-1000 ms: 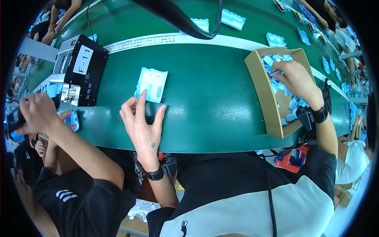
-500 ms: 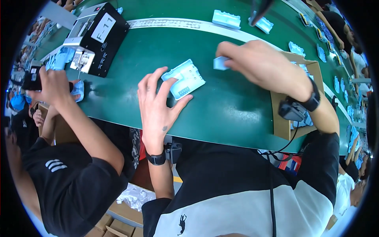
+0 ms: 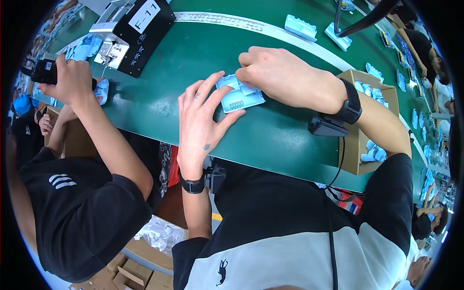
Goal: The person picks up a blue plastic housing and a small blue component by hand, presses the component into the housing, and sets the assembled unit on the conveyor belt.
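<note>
A light blue plastic shell [image 3: 241, 100] with slots along its near edge lies on the green table. My left hand [image 3: 203, 112] grips it, the thumb at the near edge and the fingers over its left and far side. Above the shell's far right part, the closed fingers of my right hand [image 3: 273, 72] pinch a small light blue plastic piece [image 3: 247, 89]. Most of that piece is hidden beneath the fingers, and it meets or nearly meets the shell; I cannot tell which.
A cardboard box [image 3: 355, 150] of light blue parts stands right of my right forearm. Two blue shells [image 3: 300, 28] lie beyond a white strip [image 3: 232, 20]. At the far left are a black machine [image 3: 145, 36] and a co-worker's hand [image 3: 75, 79] holding a black tool. A dark cable hangs at top right.
My right hand has moved left with the small piece, from beside the shell to over it. The shell has turned slightly under my left hand. My view has shifted a little.
</note>
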The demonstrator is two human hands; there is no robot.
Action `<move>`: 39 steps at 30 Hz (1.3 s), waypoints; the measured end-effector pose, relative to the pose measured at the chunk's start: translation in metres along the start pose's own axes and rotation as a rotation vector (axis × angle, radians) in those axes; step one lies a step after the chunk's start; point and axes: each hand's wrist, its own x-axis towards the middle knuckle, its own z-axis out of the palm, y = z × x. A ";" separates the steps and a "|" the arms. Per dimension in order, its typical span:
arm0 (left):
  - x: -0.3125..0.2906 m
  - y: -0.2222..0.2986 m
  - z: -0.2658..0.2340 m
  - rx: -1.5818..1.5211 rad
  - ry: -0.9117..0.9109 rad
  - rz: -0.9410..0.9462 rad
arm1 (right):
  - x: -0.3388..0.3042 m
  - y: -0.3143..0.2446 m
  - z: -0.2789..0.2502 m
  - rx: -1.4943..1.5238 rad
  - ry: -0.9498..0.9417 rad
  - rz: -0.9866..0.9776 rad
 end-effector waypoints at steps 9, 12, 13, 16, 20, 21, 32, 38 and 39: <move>0.002 -0.002 0.002 0.018 0.003 -0.014 | 0.001 0.002 0.004 0.085 -0.028 0.023; 0.002 -0.003 0.002 0.020 -0.003 -0.017 | 0.002 0.004 0.009 0.092 -0.080 0.019; 0.003 -0.003 0.001 0.021 -0.004 -0.017 | 0.003 0.005 0.010 0.097 -0.087 0.020; 0.002 -0.002 0.000 0.022 -0.010 -0.028 | 0.006 0.003 0.010 0.074 -0.037 -0.014; 0.003 -0.006 0.002 0.040 -0.007 0.018 | 0.005 0.003 0.009 0.069 -0.032 0.013; 0.004 -0.008 0.003 0.039 -0.006 0.020 | 0.008 0.001 0.008 0.077 -0.029 0.015; 0.004 -0.003 -0.003 -0.035 0.062 -0.058 | 0.026 0.014 0.002 0.160 -0.229 0.095; -0.001 -0.018 -0.003 -0.521 0.182 -0.251 | 0.032 0.096 -0.007 -0.050 -0.113 0.224; -0.003 -0.018 -0.003 -0.558 0.195 -0.309 | 0.035 0.113 -0.005 -0.124 -0.078 0.294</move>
